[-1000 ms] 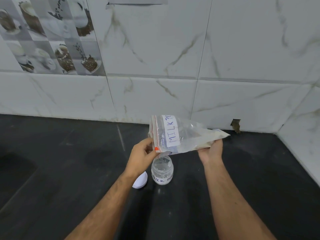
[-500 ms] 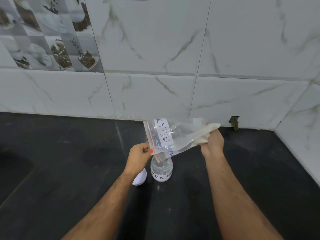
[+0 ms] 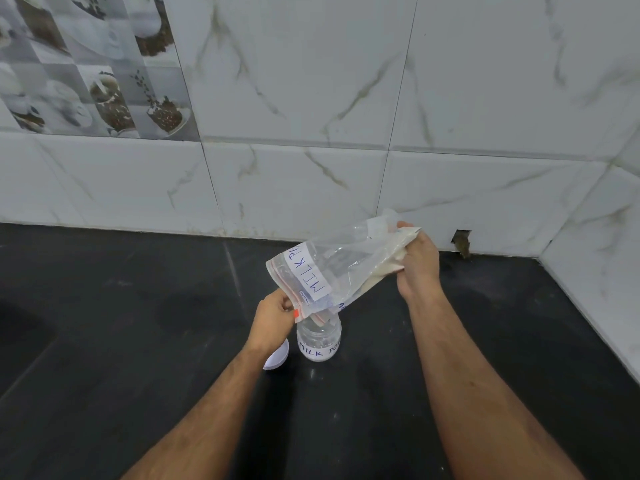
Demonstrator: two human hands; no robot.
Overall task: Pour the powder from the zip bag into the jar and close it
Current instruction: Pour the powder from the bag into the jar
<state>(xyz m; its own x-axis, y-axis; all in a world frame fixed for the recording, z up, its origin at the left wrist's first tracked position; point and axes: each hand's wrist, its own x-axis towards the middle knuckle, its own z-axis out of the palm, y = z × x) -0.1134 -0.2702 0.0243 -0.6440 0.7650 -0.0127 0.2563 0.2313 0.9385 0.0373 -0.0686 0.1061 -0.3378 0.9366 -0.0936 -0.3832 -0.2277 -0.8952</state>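
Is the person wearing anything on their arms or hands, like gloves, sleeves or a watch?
No. Both forearms are bare right down to the picture's lower edge, with no sleeves in view. The left hand and right hand have no gloves, and no watch, ring or band shows.

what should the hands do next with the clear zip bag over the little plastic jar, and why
Probably raise the right hand a little further. The clear plastic zip bag labelled milk powder already slopes down to the small clear plastic jar, its open corner held at the jar's mouth by the left hand, but most of the pale powder sits bunched at the high end, and the jar looks nearly empty.
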